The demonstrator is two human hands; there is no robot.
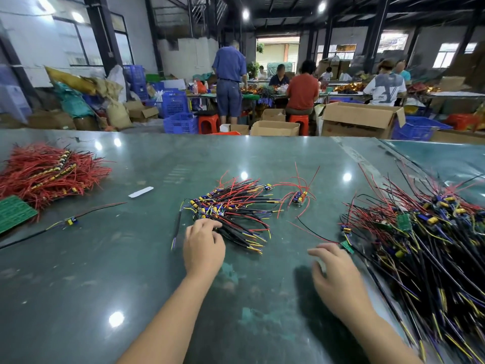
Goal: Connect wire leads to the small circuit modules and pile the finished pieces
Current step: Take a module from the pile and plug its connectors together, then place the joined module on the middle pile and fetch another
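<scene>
Two hands in play: our left hand [203, 248] pinches leads in the middle pile [231, 211]; right hand [334, 271] spread, empty. Next we need a module.

Glossy green table [157, 271] under three wire-lead piles [231, 208]

Single head-worn wide-angle view, forward and down, close over the green table [147, 271].

No legible text, label, brand or number anywhere. Faint white marking on blue crate [174, 102] too blurred to read; large pale figures on white shirt [385, 88] indistinct.
</scene>
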